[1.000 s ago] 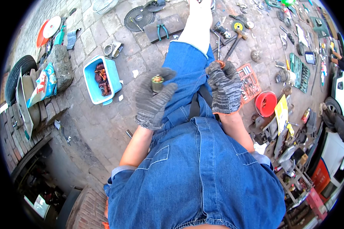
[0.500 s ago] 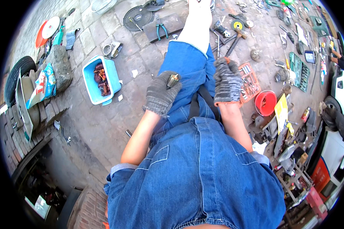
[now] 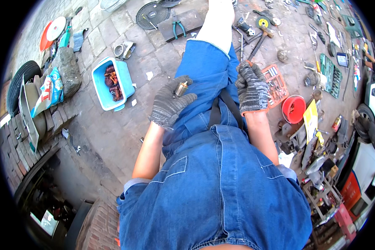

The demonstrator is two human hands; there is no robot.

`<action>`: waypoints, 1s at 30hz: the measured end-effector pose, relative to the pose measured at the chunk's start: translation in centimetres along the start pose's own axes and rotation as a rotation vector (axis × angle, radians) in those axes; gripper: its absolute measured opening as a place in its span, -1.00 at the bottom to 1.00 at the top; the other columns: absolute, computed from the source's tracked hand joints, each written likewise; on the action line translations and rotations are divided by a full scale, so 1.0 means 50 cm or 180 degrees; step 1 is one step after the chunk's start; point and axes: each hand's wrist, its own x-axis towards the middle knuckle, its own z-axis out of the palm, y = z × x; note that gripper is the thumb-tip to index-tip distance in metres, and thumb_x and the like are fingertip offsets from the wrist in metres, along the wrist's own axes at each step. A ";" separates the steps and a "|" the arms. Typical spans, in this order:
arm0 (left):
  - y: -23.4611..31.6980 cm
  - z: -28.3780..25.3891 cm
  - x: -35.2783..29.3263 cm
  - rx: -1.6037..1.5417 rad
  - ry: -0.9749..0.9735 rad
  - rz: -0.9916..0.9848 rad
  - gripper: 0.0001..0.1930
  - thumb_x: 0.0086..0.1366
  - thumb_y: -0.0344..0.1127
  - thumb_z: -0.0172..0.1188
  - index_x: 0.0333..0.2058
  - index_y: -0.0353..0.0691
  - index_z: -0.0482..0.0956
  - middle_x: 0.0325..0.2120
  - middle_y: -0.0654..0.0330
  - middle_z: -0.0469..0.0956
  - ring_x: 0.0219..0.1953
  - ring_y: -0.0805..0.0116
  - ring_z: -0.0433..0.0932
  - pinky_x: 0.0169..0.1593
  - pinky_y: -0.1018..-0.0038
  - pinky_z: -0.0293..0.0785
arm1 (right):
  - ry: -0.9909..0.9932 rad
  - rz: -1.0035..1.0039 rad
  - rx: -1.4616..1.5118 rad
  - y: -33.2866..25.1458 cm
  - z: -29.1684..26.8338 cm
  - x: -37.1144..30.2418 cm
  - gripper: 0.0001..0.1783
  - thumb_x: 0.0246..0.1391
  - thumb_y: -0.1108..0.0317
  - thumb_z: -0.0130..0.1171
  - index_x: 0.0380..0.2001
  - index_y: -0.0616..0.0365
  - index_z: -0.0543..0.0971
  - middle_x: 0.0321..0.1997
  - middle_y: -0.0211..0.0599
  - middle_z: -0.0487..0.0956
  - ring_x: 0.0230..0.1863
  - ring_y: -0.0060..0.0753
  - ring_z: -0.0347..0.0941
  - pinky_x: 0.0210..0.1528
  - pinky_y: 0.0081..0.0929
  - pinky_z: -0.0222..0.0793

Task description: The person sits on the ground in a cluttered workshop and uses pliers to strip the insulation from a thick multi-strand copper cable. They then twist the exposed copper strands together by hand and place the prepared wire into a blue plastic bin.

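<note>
Grey knitted work gloves cover both my hands, held over my denim-clad lap. My left hand (image 3: 169, 104) is turned partly palm-up. Between its thumb and fingers it holds a small metal cylinder (image 3: 181, 89), shiny and brass-toned, like a little motor. Beside my right thigh, my right hand (image 3: 253, 89) is closed, with its knuckles up. A bit of orange shows at its fingertips; whether that is a held thing or glove trim is unclear. Just past that hand lies an open orange tool case (image 3: 275, 85) with sockets in it.
On the left stands a light-blue tub (image 3: 127, 79) holding copper-coloured wire coils (image 3: 113, 83). A red bucket (image 3: 293, 109), a hammer (image 3: 261, 39), a green socket case (image 3: 331, 77) and scattered parts cover the right. Pliers (image 3: 178, 28) rest on a dark slab ahead. A tyre (image 3: 23, 83) leans far left.
My left hand has drawn slightly left, and its fingers have loosened around the metal cylinder, showing more of it. My right hand has shifted slightly right, still closed. The whole view has shifted a little.
</note>
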 end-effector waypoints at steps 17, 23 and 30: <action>0.148 0.000 -0.060 -0.3169 -0.0807 0.0231 -0.27 0.00 0.08 0.18 -0.05 -0.48 0.32 -0.16 -0.06 0.40 -0.42 0.34 0.45 -0.44 0.52 0.42 | -0.1543 -0.0521 -0.1352 -0.088 0.079 -0.171 -0.71 -0.11 0.47 0.23 -0.25 0.14 0.45 -0.36 -0.43 0.49 -0.38 -0.66 0.39 -0.33 -0.65 0.34; 0.147 0.007 -0.067 -0.2309 -0.0204 0.0534 -0.35 0.03 0.01 0.18 -0.04 -0.42 0.34 -0.03 0.02 0.34 0.00 0.25 0.35 0.03 0.38 0.33 | -0.1769 -0.0752 -0.1836 -0.095 0.087 -0.197 -0.55 -0.30 0.38 0.40 -0.26 0.11 0.46 -0.38 -0.49 0.47 -0.44 -0.72 0.33 -0.39 -0.69 0.31; 0.144 0.002 -0.059 -0.0913 -0.0142 0.1345 -0.49 0.17 -0.01 -0.02 -0.03 -0.27 0.39 -0.04 0.01 0.35 0.04 0.12 0.30 0.10 0.28 0.20 | -0.1647 -0.1368 -0.2308 -0.087 0.095 -0.198 -0.52 -0.36 0.31 0.45 -0.29 0.13 0.48 -0.41 -0.47 0.47 -0.47 -0.72 0.31 -0.41 -0.67 0.30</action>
